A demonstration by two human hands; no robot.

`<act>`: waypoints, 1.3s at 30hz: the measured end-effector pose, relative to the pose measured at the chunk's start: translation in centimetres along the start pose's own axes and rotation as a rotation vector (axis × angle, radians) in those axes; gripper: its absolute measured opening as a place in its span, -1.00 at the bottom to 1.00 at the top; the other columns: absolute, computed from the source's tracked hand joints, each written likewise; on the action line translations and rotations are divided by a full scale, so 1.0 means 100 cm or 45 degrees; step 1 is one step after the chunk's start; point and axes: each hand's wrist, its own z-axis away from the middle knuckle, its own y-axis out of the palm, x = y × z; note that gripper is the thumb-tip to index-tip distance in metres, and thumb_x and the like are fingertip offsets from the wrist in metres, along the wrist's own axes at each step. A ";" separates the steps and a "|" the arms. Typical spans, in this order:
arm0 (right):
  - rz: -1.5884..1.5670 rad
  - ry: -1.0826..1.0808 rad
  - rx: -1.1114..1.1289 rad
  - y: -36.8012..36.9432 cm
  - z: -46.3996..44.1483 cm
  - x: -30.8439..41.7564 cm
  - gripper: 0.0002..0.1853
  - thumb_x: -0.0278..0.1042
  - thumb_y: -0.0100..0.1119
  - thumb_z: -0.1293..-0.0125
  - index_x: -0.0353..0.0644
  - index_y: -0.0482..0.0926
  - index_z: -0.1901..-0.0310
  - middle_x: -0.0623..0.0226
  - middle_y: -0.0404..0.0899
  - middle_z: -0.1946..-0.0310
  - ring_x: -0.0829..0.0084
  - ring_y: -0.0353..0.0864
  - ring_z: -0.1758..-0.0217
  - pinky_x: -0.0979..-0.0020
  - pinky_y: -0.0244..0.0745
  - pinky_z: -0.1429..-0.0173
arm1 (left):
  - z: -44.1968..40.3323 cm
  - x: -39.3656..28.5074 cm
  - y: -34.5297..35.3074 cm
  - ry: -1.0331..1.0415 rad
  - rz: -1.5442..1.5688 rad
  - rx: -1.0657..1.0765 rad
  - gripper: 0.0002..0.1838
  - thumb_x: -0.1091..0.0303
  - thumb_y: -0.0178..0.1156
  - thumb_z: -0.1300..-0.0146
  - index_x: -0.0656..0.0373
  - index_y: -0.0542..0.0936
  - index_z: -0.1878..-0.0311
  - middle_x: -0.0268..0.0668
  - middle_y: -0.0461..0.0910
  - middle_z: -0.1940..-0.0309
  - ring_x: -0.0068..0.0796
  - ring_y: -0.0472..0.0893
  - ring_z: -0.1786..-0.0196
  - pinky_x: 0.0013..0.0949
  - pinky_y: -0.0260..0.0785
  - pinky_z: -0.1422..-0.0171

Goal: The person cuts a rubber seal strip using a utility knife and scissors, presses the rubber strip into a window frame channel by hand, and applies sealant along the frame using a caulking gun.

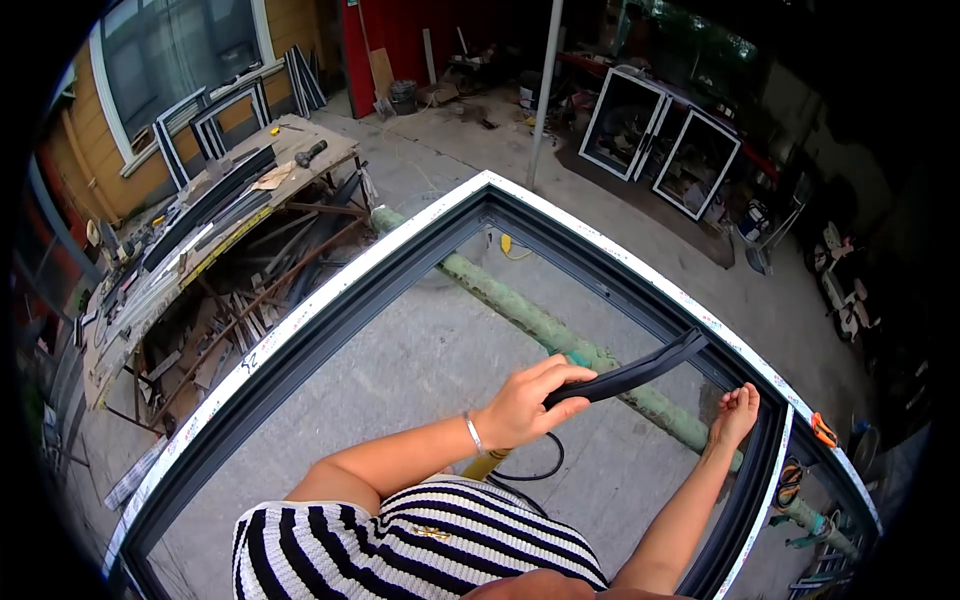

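Observation:
A large window frame (585, 228), dark inside with white printed film along its outer faces, surrounds my body. My left hand (530, 402), with a bracelet at the wrist, is closed around a black rubber sealing strip (635, 373). From that hand the strip stretches right, its far end lying at the frame's inner edge. At the frame's right side, near its corner with the crossbar, my right hand (736, 412) has its fingers curled together; what they pinch, if anything, is hidden. Orange-handled pliers (823, 430) lie on the frame just beyond the right hand.
Green pipe-like supports (520, 305) run beneath the frame. A cluttered workbench (325, 140) with profiles and tools stands left. Scissors (789, 482) rest by the crossbar. Glazed frames (697, 160) lean at the back right, near a pole (546, 95). A scooter (842, 285) stands far right.

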 end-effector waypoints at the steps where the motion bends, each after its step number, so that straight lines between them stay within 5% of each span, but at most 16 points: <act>1: -0.002 -0.002 0.012 -0.001 0.001 -0.001 -0.92 -0.41 0.05 -0.46 -0.14 0.49 0.08 0.45 0.48 0.49 0.61 0.47 0.52 0.64 0.39 0.46 | 0.002 -0.001 0.000 -0.006 0.001 -0.003 -0.65 0.39 0.35 -0.22 0.25 0.58 -0.06 -0.25 0.50 0.36 -0.46 0.47 0.39 -0.42 0.33 0.32; 11: -0.026 0.132 -0.080 0.022 0.013 0.021 -0.90 -0.36 0.08 -0.43 -0.15 0.51 0.12 0.39 0.54 0.50 0.50 0.58 0.46 0.51 0.62 0.30 | 0.011 0.004 0.004 -0.068 0.136 -0.002 -0.64 0.43 0.35 -0.21 0.26 0.56 -0.07 -0.25 0.52 0.33 -0.45 0.52 0.34 -0.44 0.37 0.26; 16: 0.103 0.056 -0.050 0.004 -0.002 0.004 -0.85 -0.30 0.11 -0.42 -0.18 0.57 0.13 0.46 0.50 0.53 0.70 0.38 0.57 0.71 0.24 0.53 | 0.011 0.005 0.002 -0.044 0.107 0.016 -0.64 0.41 0.34 -0.23 0.27 0.53 -0.06 -0.24 0.51 0.33 -0.44 0.53 0.33 -0.44 0.38 0.23; 22: 0.087 0.070 -0.049 0.016 0.006 0.014 -0.90 -0.33 0.11 -0.42 -0.13 0.56 0.20 0.50 0.46 0.60 0.73 0.28 0.66 0.70 0.13 0.60 | 0.010 0.007 0.004 -0.032 0.103 0.034 -0.64 0.40 0.34 -0.23 0.27 0.53 -0.06 -0.22 0.51 0.33 -0.42 0.53 0.34 -0.43 0.38 0.25; 35: 0.092 0.058 0.037 0.002 0.003 0.004 -0.93 -0.43 0.07 -0.42 -0.15 0.53 0.12 0.49 0.43 0.57 0.73 0.26 0.66 0.69 0.13 0.60 | 0.013 0.003 0.000 -0.079 0.096 0.021 -0.66 0.40 0.32 -0.25 0.26 0.52 -0.06 -0.21 0.51 0.30 -0.42 0.53 0.31 -0.42 0.40 0.21; 39: 0.451 0.033 0.169 -0.017 -0.013 -0.014 -0.86 -0.36 0.15 -0.40 -0.14 0.58 0.07 0.56 0.45 0.53 0.79 0.32 0.59 0.74 0.13 0.57 | 0.028 -0.001 -0.003 -0.177 0.400 -0.101 -0.68 0.44 0.23 -0.33 0.28 0.48 -0.12 -0.28 0.47 0.20 -0.54 0.53 0.20 -0.46 0.40 0.10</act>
